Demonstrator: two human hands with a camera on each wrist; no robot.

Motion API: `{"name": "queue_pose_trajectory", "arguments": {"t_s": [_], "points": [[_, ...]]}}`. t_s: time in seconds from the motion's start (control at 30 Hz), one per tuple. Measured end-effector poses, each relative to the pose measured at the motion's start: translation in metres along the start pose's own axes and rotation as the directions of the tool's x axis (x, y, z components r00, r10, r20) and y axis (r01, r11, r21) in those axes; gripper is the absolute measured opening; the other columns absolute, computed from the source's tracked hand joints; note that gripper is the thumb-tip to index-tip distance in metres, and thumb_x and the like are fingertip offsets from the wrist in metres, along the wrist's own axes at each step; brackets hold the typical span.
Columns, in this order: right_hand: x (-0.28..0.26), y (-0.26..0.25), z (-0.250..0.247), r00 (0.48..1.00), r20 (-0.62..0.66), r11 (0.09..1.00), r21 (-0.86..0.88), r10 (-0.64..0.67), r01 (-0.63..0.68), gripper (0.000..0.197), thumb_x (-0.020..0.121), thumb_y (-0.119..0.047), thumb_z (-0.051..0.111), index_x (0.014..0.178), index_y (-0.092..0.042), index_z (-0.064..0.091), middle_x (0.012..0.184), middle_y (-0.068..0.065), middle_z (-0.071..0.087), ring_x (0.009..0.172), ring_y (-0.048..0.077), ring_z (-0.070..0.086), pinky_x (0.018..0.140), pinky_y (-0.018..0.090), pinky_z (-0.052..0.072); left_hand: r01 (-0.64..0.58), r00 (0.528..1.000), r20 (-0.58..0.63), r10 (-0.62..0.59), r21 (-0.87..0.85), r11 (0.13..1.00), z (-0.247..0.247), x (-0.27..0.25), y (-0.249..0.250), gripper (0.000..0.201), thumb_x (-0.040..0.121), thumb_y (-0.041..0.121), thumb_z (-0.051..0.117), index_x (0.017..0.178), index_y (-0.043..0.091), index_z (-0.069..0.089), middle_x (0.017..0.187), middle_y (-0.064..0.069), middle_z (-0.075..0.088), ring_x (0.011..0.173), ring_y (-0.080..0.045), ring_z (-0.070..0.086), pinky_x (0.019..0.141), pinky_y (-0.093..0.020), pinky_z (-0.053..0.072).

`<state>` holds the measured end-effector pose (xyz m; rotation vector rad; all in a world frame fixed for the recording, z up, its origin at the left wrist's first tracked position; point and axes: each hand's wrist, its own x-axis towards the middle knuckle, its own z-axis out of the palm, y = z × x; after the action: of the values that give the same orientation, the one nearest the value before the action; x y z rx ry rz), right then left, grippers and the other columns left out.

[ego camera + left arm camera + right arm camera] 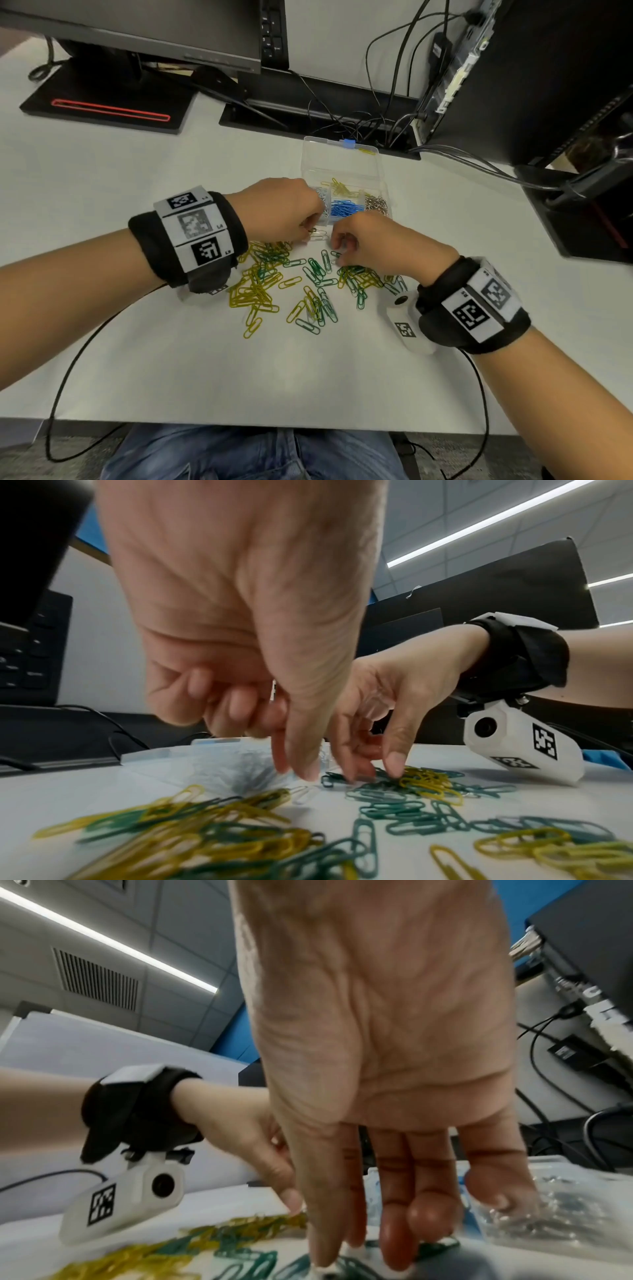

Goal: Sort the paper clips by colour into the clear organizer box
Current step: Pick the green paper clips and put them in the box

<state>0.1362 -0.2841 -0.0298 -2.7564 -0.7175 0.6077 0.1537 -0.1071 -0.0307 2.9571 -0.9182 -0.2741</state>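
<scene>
Yellow and green paper clips (274,284) lie scattered in a loose heap on the white desk (137,342), nearest the person. Just beyond the heap, the left hand (284,209) reaches down with thumb and forefinger close together at a pale clip (317,233); whether they actually pinch it cannot be told. Beside it, the right hand (373,243) points its fingers down, tips touching green clips (346,1259). Behind both hands sits the clear organizer box (342,164), lid open, with blue clips (346,207), yellow clips and silver clips in separate compartments. Monitors and cables stand farthest back.
</scene>
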Motion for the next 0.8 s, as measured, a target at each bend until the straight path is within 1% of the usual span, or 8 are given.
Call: {"name": "queue_pose_trajectory", "arguments": {"t_s": [0.17,0.27,0.33,0.43,0.53,0.7,0.77,0.8], "points": [[0.009,0.000,0.002,0.998,0.055,0.998,-0.057,0.037,-0.034,0.008,0.085,-0.010,0.064,0.080,-0.015,0.060,0.083,0.003,0.061,0.078,0.020,0.056,0.071,0.031,0.047,-0.023,1.000,0.011,0.023,0.031,0.999,0.000,0.012,0.015,0.013,0.089,0.025,0.060,0.100,0.019,0.061,0.098,-0.005,0.059,0.086,-0.024,0.057,0.064,-0.029,0.038],[0.006,0.005,0.000,0.996,0.070,0.996,-0.074,0.056,-0.051,0.004,0.086,-0.012,0.064,0.082,-0.013,0.061,0.084,0.004,0.060,0.078,0.019,0.054,0.068,0.027,0.042,-0.030,0.999,0.034,0.028,0.040,0.999,0.001,0.015,0.021,0.016,0.088,0.021,0.059,0.104,0.017,0.064,0.097,-0.005,0.058,0.088,-0.026,0.059,0.064,-0.029,0.040],[0.003,0.009,-0.001,0.998,0.041,0.996,-0.073,0.053,-0.050,0.003,0.085,-0.010,0.064,0.086,-0.012,0.062,0.082,0.001,0.058,0.078,0.018,0.053,0.067,0.025,0.041,-0.037,0.999,0.039,0.035,0.038,0.999,0.001,0.016,0.022,0.015,0.087,0.016,0.057,0.100,0.018,0.065,0.087,-0.001,0.052,0.086,-0.025,0.057,0.062,-0.028,0.037],[0.002,0.010,-0.001,1.000,-0.023,1.000,-0.015,0.022,-0.022,0.011,0.081,-0.009,0.066,0.090,-0.014,0.066,0.076,-0.007,0.055,0.074,0.014,0.053,0.063,0.023,0.042,-0.037,0.998,0.045,0.037,0.011,0.999,0.001,0.017,0.023,0.015,0.086,0.010,0.053,0.090,0.017,0.065,0.078,0.003,0.047,0.078,-0.022,0.054,0.059,-0.027,0.034],[0.004,0.006,0.001,1.000,-0.006,1.000,0.004,-0.020,0.020,0.016,0.077,-0.012,0.073,0.090,-0.018,0.067,0.073,-0.014,0.051,0.067,0.005,0.048,0.060,0.019,0.037,-0.026,0.998,0.063,0.027,-0.009,1.000,0.000,0.017,0.024,0.013,0.086,0.009,0.053,0.087,0.013,0.065,0.077,0.001,0.048,0.074,-0.022,0.051,0.059,-0.027,0.035],[0.008,0.000,0.005,0.997,0.070,0.999,-0.044,-0.020,0.023,0.011,0.079,-0.006,0.068,0.076,-0.016,0.063,0.067,-0.011,0.053,0.067,0.011,0.050,0.056,0.018,0.037,-0.041,0.988,0.149,0.039,0.008,0.999,0.001,0.012,0.017,0.010,0.087,0.013,0.056,0.087,0.012,0.065,0.080,-0.001,0.054,0.071,-0.020,0.051,0.055,-0.026,0.036],[0.008,0.001,0.007,0.996,0.094,0.996,-0.088,0.001,0.007,0.019,0.083,-0.006,0.063,0.070,-0.019,0.055,0.068,-0.009,0.050,0.070,0.014,0.049,0.057,0.022,0.036,-0.025,0.990,0.138,0.026,-0.006,1.000,0.001,0.008,0.013,0.010,0.087,0.014,0.056,0.078,0.014,0.061,0.075,0.001,0.053,0.069,-0.019,0.051,0.055,-0.027,0.036],[0.008,0.001,0.007,0.995,0.099,0.995,-0.095,0.005,0.005,0.025,0.083,-0.005,0.060,0.066,-0.021,0.052,0.069,-0.009,0.050,0.071,0.015,0.049,0.058,0.023,0.036,-0.006,0.993,0.117,0.010,-0.035,0.999,-0.001,0.006,0.010,0.016,0.087,0.014,0.056,0.071,0.016,0.057,0.070,0.003,0.051,0.066,-0.018,0.050,0.055,-0.028,0.036]]}}
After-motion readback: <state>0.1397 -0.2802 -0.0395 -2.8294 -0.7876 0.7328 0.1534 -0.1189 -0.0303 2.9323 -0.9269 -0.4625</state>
